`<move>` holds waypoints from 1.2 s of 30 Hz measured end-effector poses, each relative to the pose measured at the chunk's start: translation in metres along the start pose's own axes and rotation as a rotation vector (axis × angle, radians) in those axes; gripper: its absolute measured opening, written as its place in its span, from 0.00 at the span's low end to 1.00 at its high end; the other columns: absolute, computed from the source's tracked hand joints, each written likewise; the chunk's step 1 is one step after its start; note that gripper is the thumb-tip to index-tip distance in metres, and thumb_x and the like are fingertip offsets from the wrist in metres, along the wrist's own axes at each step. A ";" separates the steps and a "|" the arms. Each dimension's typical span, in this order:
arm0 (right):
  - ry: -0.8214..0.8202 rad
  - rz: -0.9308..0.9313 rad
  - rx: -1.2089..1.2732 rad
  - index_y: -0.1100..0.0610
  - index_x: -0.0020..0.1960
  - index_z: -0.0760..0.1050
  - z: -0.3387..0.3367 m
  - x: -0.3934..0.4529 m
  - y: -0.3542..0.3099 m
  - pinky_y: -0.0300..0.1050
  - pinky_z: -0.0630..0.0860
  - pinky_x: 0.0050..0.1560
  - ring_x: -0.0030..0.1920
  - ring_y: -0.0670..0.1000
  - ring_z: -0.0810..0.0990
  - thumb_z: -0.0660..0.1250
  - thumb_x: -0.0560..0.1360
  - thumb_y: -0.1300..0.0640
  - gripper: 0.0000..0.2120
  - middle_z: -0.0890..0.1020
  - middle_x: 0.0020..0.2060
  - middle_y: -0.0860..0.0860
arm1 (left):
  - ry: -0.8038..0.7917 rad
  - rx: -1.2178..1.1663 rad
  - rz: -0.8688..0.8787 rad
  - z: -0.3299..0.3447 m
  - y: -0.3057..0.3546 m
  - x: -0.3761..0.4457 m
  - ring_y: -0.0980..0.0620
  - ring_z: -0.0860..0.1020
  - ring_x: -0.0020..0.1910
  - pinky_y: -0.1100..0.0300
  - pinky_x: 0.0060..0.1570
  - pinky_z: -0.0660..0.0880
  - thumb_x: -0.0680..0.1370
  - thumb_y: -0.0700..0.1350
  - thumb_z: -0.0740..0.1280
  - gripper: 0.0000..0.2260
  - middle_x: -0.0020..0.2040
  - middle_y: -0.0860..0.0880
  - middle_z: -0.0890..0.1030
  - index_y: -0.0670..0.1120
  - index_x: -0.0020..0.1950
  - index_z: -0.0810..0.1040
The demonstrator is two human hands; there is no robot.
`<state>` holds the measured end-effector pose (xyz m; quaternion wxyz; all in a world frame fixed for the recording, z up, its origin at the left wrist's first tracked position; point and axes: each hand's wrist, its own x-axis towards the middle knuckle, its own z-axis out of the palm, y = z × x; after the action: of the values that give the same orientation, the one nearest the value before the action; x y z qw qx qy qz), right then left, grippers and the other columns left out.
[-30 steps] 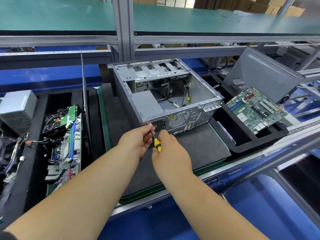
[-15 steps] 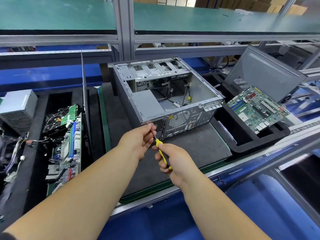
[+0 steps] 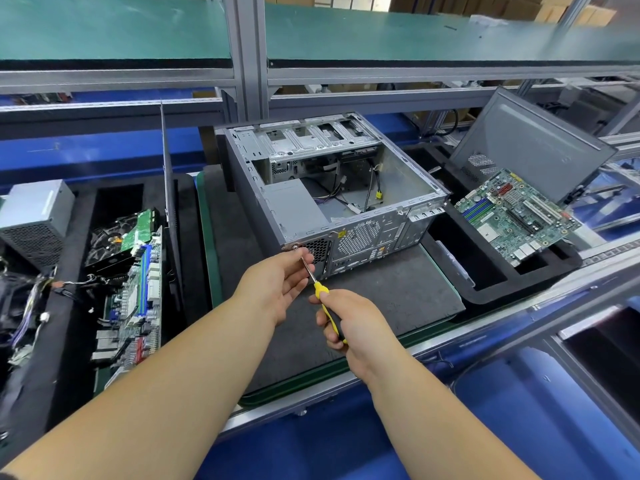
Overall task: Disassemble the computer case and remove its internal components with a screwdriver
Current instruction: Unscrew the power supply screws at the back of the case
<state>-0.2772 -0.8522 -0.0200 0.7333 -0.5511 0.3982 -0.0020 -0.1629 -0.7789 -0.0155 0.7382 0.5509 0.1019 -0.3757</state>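
Observation:
An open grey computer case (image 3: pixel 388 233) lies on its side on a dark mat (image 3: pixel 398 292), rear panel towards me. A grey power supply (image 3: pixel 294 209) sits inside near the rear left corner, with loose cables behind it. My right hand (image 3: pixel 349 323) grips the yellow handle of a screwdriver (image 3: pixel 323 299). Its metal shaft points up-left to a screw at the case's near left rear corner. My left hand (image 3: pixel 277 282) pinches the shaft near the tip, right against that corner.
A removed motherboard (image 3: pixel 516 216) leans in a black foam tray (image 3: pixel 485 282) at the right, with a grey side panel (image 3: pixel 533 143) behind it. At the left lie another power supply (image 3: pixel 34 223), boards (image 3: pixel 138 292) and a fan. A metal shelf frame (image 3: pixel 246 64) stands behind.
My right hand slid back down the screwdriver handle towards me, exposing more of the yellow grip. My left hand stayed at the case corner on the shaft.

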 end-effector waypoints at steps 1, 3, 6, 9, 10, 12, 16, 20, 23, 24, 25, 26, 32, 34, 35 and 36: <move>-0.003 -0.004 0.002 0.57 0.51 0.79 -0.001 0.000 0.001 0.39 0.60 0.25 0.24 0.46 0.66 0.61 0.82 0.54 0.10 0.76 0.31 0.51 | -0.004 0.010 0.005 -0.001 0.000 0.000 0.57 0.84 0.37 0.65 0.41 0.78 0.79 0.46 0.67 0.06 0.41 0.51 0.86 0.45 0.50 0.82; -0.010 -0.016 -0.004 0.57 0.52 0.79 -0.003 0.001 0.002 0.39 0.60 0.25 0.24 0.46 0.66 0.61 0.81 0.54 0.10 0.76 0.31 0.51 | -0.002 0.025 0.008 -0.001 0.000 0.000 0.57 0.84 0.38 0.64 0.39 0.78 0.78 0.50 0.67 0.09 0.43 0.51 0.86 0.46 0.50 0.83; -0.020 -0.040 -0.032 0.57 0.52 0.79 -0.005 0.000 0.003 0.38 0.62 0.25 0.24 0.45 0.67 0.61 0.81 0.54 0.10 0.76 0.31 0.51 | 0.029 0.048 0.011 0.000 0.002 0.002 0.57 0.84 0.38 0.64 0.37 0.77 0.78 0.53 0.67 0.11 0.43 0.51 0.86 0.46 0.49 0.83; -0.023 -0.059 -0.055 0.56 0.52 0.79 -0.007 0.000 0.001 0.38 0.62 0.24 0.24 0.46 0.67 0.61 0.82 0.54 0.09 0.76 0.32 0.51 | 0.053 0.078 0.030 0.001 0.003 0.003 0.58 0.84 0.37 0.65 0.37 0.77 0.78 0.52 0.68 0.11 0.41 0.51 0.86 0.46 0.47 0.83; -0.022 -0.061 -0.065 0.56 0.52 0.79 -0.008 0.000 0.001 0.38 0.62 0.24 0.24 0.46 0.67 0.61 0.82 0.54 0.09 0.76 0.32 0.51 | 0.059 0.089 0.039 0.001 0.003 0.004 0.58 0.84 0.37 0.65 0.37 0.77 0.78 0.52 0.68 0.11 0.41 0.51 0.86 0.46 0.47 0.83; -0.013 -0.057 -0.087 0.56 0.52 0.79 -0.010 0.000 -0.001 0.37 0.62 0.24 0.24 0.46 0.66 0.61 0.81 0.55 0.09 0.76 0.32 0.51 | 0.068 0.102 0.050 0.001 0.001 0.004 0.58 0.83 0.37 0.65 0.38 0.78 0.78 0.51 0.68 0.10 0.41 0.51 0.86 0.46 0.47 0.83; 0.005 -0.067 -0.118 0.57 0.50 0.79 -0.018 0.000 -0.001 0.38 0.63 0.24 0.25 0.47 0.66 0.61 0.80 0.56 0.09 0.75 0.29 0.50 | 0.056 0.115 0.047 0.002 0.000 0.003 0.58 0.83 0.35 0.65 0.37 0.77 0.79 0.49 0.67 0.09 0.41 0.50 0.86 0.46 0.46 0.83; 0.021 -0.216 -0.053 0.56 0.47 0.80 -0.034 -0.003 -0.004 0.38 0.67 0.31 0.29 0.47 0.70 0.62 0.80 0.57 0.09 0.76 0.28 0.50 | -0.009 0.152 0.064 0.008 0.009 0.000 0.56 0.84 0.36 0.64 0.37 0.78 0.79 0.46 0.64 0.11 0.41 0.49 0.86 0.44 0.45 0.84; 0.026 -0.328 -0.013 0.56 0.48 0.78 -0.044 -0.003 -0.014 0.41 0.71 0.38 0.33 0.47 0.74 0.61 0.81 0.58 0.07 0.78 0.30 0.50 | -0.082 0.235 0.100 0.016 0.022 -0.004 0.56 0.83 0.35 0.65 0.34 0.79 0.79 0.44 0.62 0.13 0.40 0.48 0.86 0.45 0.40 0.85; 0.022 -0.353 0.004 0.56 0.48 0.77 -0.046 -0.002 -0.019 0.41 0.72 0.40 0.33 0.48 0.75 0.61 0.81 0.59 0.06 0.79 0.31 0.50 | -0.102 0.268 0.121 0.019 0.026 -0.006 0.56 0.83 0.33 0.65 0.33 0.79 0.79 0.44 0.62 0.14 0.38 0.48 0.85 0.45 0.39 0.85; 0.017 -0.371 0.028 0.56 0.48 0.76 -0.049 -0.001 -0.025 0.42 0.73 0.40 0.33 0.49 0.75 0.61 0.81 0.60 0.06 0.78 0.31 0.50 | -0.118 0.305 0.140 0.023 0.030 -0.008 0.56 0.82 0.32 0.66 0.32 0.78 0.79 0.43 0.61 0.15 0.37 0.48 0.85 0.45 0.39 0.85; 0.012 -0.382 0.049 0.56 0.48 0.75 -0.051 0.000 -0.031 0.42 0.74 0.41 0.33 0.49 0.76 0.61 0.81 0.61 0.05 0.78 0.32 0.50 | -0.132 0.348 0.158 0.027 0.034 -0.011 0.56 0.82 0.32 0.66 0.31 0.78 0.79 0.43 0.61 0.14 0.37 0.48 0.85 0.44 0.40 0.85; 0.007 -0.534 -0.072 0.52 0.48 0.77 -0.060 0.002 -0.057 0.33 0.68 0.31 0.31 0.44 0.71 0.72 0.73 0.60 0.06 0.74 0.34 0.45 | -0.205 0.682 0.163 0.049 0.038 -0.029 0.55 0.80 0.30 0.63 0.36 0.76 0.79 0.42 0.63 0.13 0.36 0.46 0.85 0.43 0.38 0.84; -0.034 -0.591 -0.137 0.51 0.51 0.80 -0.062 0.001 -0.059 0.31 0.69 0.32 0.31 0.41 0.72 0.74 0.72 0.59 0.09 0.75 0.33 0.44 | -0.248 0.731 0.166 0.053 0.038 -0.035 0.53 0.79 0.30 0.59 0.38 0.75 0.80 0.43 0.64 0.13 0.36 0.45 0.84 0.43 0.38 0.82; -0.055 -0.616 -0.150 0.52 0.51 0.80 -0.062 0.001 -0.060 0.30 0.69 0.32 0.31 0.40 0.73 0.74 0.72 0.60 0.08 0.76 0.32 0.42 | -0.262 0.747 0.175 0.054 0.038 -0.038 0.52 0.79 0.30 0.57 0.41 0.74 0.80 0.44 0.64 0.13 0.36 0.45 0.84 0.43 0.37 0.82; -0.066 -0.638 -0.156 0.53 0.50 0.81 -0.061 0.001 -0.060 0.29 0.69 0.32 0.30 0.38 0.73 0.74 0.73 0.62 0.08 0.76 0.31 0.41 | -0.267 0.758 0.188 0.055 0.038 -0.039 0.52 0.80 0.30 0.54 0.44 0.75 0.80 0.44 0.65 0.13 0.36 0.44 0.84 0.43 0.37 0.82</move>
<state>-0.2856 -0.9256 0.0233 0.6637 -0.7024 0.1806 -0.1830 -0.1792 -0.8059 0.0551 0.5206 0.7373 -0.1911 -0.3858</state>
